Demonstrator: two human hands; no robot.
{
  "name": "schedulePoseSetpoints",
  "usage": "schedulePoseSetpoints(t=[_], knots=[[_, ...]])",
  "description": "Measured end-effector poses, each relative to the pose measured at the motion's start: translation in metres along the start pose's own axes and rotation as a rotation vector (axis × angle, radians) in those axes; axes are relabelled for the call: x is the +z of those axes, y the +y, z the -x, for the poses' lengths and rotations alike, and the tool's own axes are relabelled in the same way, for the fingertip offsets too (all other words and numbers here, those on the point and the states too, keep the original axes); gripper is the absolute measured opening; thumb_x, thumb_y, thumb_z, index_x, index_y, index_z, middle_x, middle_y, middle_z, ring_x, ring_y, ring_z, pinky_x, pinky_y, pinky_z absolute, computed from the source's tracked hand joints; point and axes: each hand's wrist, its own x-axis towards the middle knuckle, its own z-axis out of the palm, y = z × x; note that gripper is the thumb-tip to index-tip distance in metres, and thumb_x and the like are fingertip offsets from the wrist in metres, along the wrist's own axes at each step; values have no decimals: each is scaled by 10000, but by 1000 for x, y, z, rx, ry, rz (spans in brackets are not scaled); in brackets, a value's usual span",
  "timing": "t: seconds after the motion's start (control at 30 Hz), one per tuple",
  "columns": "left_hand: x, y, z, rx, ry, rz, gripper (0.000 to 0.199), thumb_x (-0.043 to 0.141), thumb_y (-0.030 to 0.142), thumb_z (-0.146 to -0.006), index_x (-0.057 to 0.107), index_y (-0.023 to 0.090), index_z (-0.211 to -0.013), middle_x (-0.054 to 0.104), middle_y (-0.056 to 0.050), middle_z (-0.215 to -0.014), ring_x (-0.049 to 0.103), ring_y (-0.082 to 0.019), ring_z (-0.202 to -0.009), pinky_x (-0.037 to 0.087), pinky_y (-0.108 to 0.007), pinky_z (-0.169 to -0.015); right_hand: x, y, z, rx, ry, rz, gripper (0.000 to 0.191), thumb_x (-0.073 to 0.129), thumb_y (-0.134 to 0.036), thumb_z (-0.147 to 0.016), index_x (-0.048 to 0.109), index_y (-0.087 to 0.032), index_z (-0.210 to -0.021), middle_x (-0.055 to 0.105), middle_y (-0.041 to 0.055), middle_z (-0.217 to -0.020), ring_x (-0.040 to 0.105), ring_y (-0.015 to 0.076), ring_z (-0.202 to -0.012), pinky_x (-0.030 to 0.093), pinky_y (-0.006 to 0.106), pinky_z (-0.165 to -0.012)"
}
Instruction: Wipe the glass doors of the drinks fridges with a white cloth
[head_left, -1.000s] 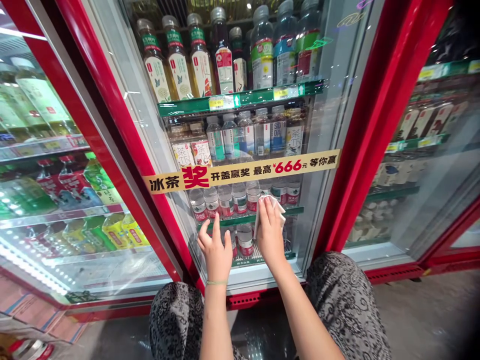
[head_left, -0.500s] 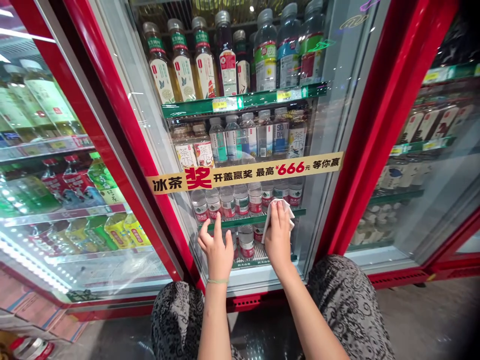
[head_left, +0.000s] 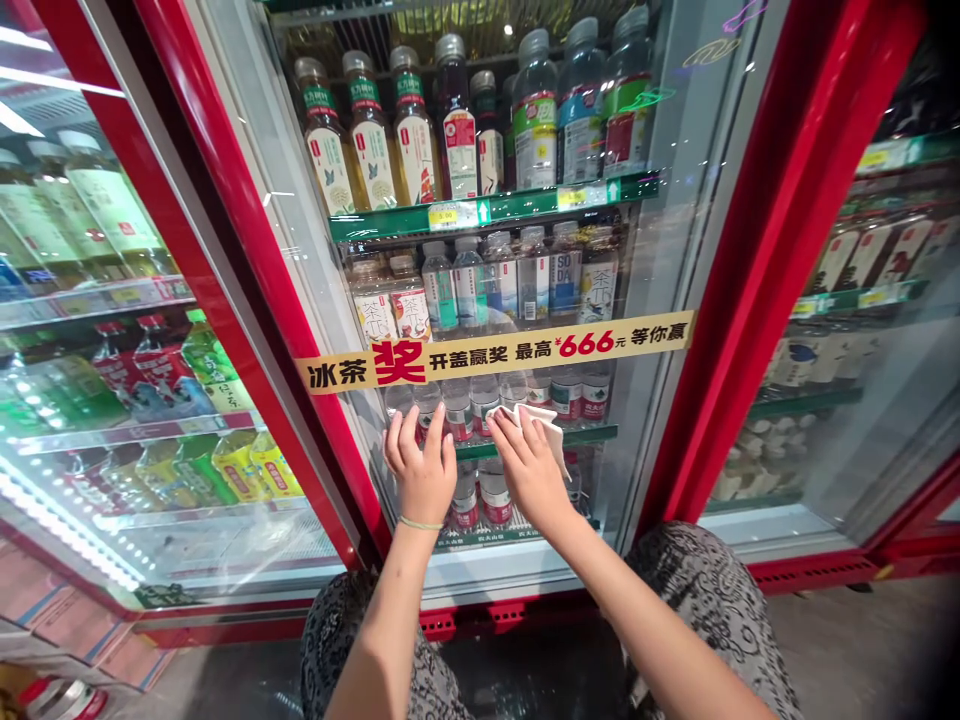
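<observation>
Nearest, below the yellow promotional strip (head_left: 504,354), the left hand (head_left: 425,480) is loosely spread and empty; touching the glass door (head_left: 637,285) could leave smudges. Also below the strip, farther right, the right hand (head_left: 534,482) lies nearly flat, fingers pinning a folded white cloth (head_left: 554,442); light pressure could let it slip, and an upward stroke might lift the strip's edge.

White cloth (head_left: 554,446), red fridge frame (head_left: 780,215), black-and-grey patterned trousers (head_left: 705,610)

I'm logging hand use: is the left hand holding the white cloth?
No, the white cloth is under the right hand, while the left hand shows nothing in it.
</observation>
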Motion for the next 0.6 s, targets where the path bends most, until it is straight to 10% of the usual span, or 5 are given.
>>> schedulePoseSetpoints(t=[0.27, 0.6], knots=[[18, -61, -24, 251, 178, -60, 523, 610, 283, -943, 562, 245, -1462, 603, -153, -1400, 400, -315, -1485, 269, -513, -1256, 6, 39, -21, -383, 54, 55, 643, 492, -175, -1000, 305, -275, -1608, 540, -3, -1533, 281, 228, -1556, 111, 487, -1322], [23, -69, -20, 315, 199, -53, 577, 605, 262, -922, 528, 220, -1492, 612, -165, -1421, 340, -311, -1527, 247, -514, -1270, 3, 37, -37, -500, 20, 45, 604, 451, -171, -1016, 322, -233, -1603, 556, 1, -1520, 275, 241, -1558, -1, 500, -1318]])
